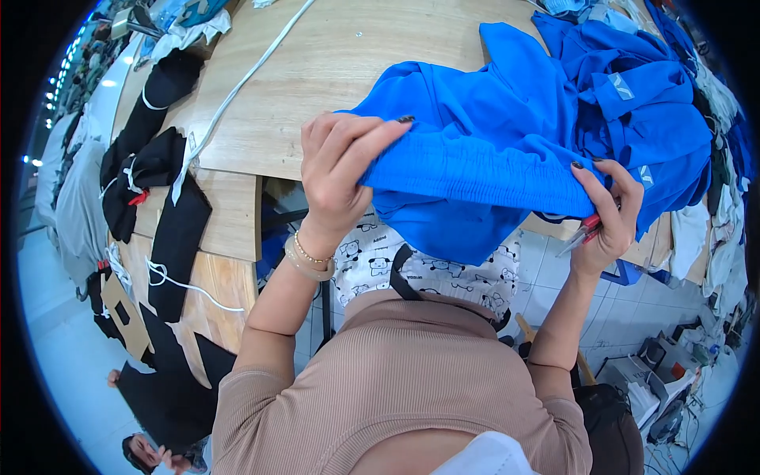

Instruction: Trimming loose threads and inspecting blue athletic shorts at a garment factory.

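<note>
A bright blue garment (475,158) with an elastic waistband is stretched between both hands above my lap. My left hand (340,170) pinches the left end of the waistband. My right hand (606,214) grips the right end and also holds a small red-handled snipping tool (582,231) in the palm. The rest of the blue fabric trails onto the wooden table (317,87), where more blue garments (633,87) are piled at the right.
Black fabric pieces (158,166) with white cords lie along the table's left edge. A long white cord (245,79) crosses the tabletop. Another person (150,451) is at the lower left. Grey machines (657,380) stand on the tiled floor at the lower right.
</note>
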A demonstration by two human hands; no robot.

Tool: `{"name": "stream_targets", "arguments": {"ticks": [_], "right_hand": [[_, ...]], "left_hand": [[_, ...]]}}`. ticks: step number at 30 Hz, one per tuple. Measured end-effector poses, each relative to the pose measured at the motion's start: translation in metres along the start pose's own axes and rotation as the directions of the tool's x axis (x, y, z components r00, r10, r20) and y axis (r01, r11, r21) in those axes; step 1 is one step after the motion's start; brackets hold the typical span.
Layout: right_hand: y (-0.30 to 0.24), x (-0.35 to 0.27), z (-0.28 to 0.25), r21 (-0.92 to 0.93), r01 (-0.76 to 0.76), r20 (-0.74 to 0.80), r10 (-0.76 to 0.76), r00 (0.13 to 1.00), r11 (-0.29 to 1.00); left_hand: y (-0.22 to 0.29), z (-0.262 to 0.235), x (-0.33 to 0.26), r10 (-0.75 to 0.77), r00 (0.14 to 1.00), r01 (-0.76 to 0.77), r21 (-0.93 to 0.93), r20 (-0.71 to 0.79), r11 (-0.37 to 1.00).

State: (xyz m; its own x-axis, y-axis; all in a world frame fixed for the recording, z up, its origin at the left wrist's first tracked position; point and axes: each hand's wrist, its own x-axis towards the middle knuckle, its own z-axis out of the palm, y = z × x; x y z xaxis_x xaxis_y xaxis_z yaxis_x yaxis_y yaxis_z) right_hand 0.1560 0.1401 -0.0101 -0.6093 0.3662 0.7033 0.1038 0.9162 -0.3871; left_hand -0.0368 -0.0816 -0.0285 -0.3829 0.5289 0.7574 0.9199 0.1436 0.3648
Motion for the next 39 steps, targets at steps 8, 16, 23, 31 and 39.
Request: {"name": "stream_targets", "arguments": {"ticks": [8,16,23,31,39], "right_hand": [[0.065,0.029,0.009,0.688,-0.672,0.413,0.613,0.673,0.275],[0.056,0.072,0.018,0.699,-0.716,0.596,0.549,0.585,0.004],[0.057,0.077,0.017,0.703,-0.710,0.630,0.500,0.594,-0.041],[0.059,0.069,0.016,0.662,-0.749,0.631,0.525,0.571,0.020],[0.037,0.072,0.028,0.565,-0.803,0.707,0.391,0.589,0.189]], "left_hand": [[-0.031,-0.017,0.028,-0.570,0.620,0.780,-0.501,0.539,0.374],[-0.045,-0.030,0.046,-0.524,0.567,0.767,-0.639,0.636,0.055],[-0.049,-0.036,0.047,-0.523,0.591,0.763,-0.637,0.614,0.114],[-0.050,-0.033,0.044,-0.506,0.639,0.758,-0.587,0.579,0.285],[-0.024,0.009,0.060,-0.179,0.748,0.400,-0.218,0.639,0.890]]}}
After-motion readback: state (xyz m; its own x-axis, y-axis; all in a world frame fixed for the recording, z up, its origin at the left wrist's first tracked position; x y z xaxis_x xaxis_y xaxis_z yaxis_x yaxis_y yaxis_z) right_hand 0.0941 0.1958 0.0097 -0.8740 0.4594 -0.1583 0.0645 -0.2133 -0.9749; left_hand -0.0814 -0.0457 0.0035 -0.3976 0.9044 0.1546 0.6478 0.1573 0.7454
